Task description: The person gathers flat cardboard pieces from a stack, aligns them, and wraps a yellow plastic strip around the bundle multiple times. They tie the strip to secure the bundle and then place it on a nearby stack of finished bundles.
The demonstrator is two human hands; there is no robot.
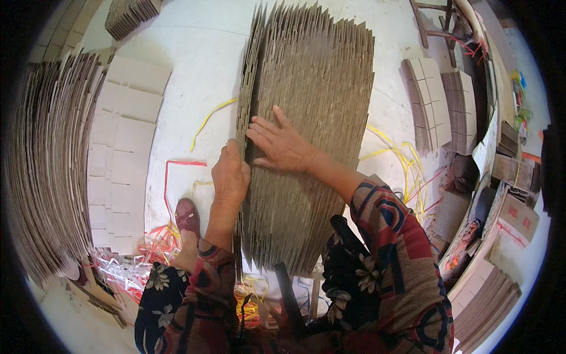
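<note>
A long stack of brown cardboard sheets (pixel 312 118) stands on edge in front of me, its many thin edges facing up. On its left side a narrow bundle of cardboard sheets (pixel 247 88) is parted from the rest by a dark gap. My left hand (pixel 230 176) is closed at the outer edge of that bundle, fingers curled; part of its grip is hidden. Across the top edges of the main stack lies my right hand (pixel 283 143), fingers spread and stretched toward the gap, holding nothing.
Another tall cardboard stack (pixel 53 159) stands at the left, beside pale slotted cardboard sheets (pixel 127 147). Yellow straps (pixel 407 165) and a red strap (pixel 167 183) lie on the floor. Smaller cardboard stacks (pixel 425 103) and a wooden stool (pixel 436 29) are at the right.
</note>
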